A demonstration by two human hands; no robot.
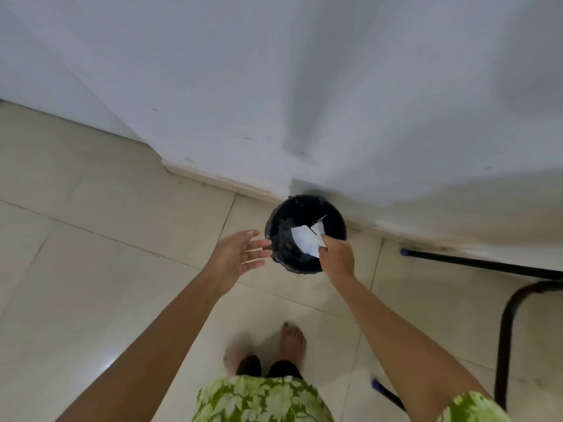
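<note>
A person's right hand (pixel 336 257) pinched torn white paper (pixel 308 239) over a black bin (pixel 280 220) that stood against the wall (pixel 304 86) at twelve o'clock from the bare feet (pixel 293 336). The left hand (pixel 240 254), fingers spread and holding nothing, hovered at the bin's nine o'clock. A black chair frame (pixel 505 318) stood at three o'clock.

White torn paper (pixel 304 242): lower corner hidden in the right hand (pixel 336 257).
Round black bin (pixel 275 217): contents too dark to tell.
Black metal tube frame (pixel 487 264): cut off at right edge.
</note>
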